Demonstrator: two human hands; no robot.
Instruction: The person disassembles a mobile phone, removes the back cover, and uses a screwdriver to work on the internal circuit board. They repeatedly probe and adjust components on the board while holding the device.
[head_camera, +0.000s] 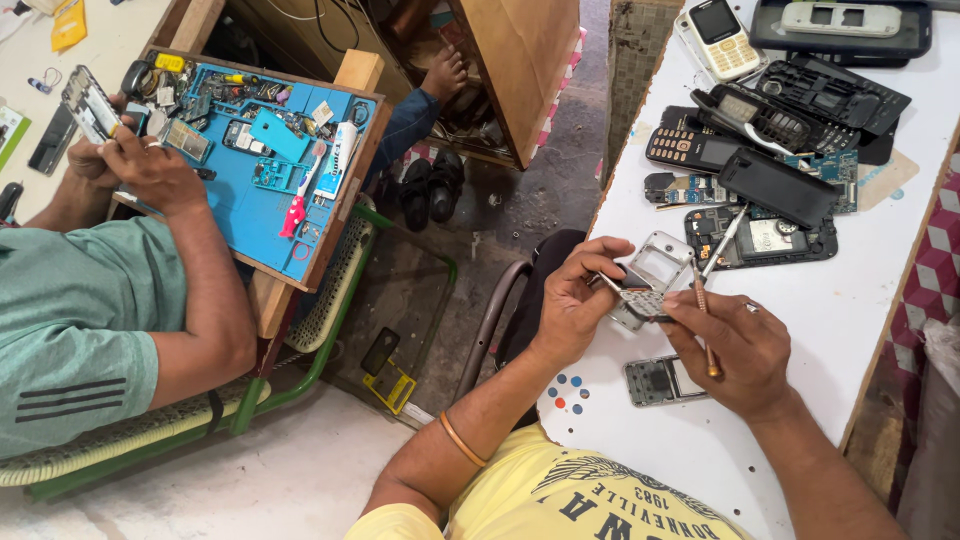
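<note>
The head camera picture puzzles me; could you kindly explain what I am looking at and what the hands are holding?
The camera sits on a person's head and looks down at their own two bare hands; there is no machine. The left hand holds an opened silver phone shell with its keypad piece. The right hand steadies that piece and grips a thin screwdriver. On the white table lie dismantled phones, covers, circuit boards and a small phone frame. At left a co-worker in a green shirt works over a blue repair mat.
</note>
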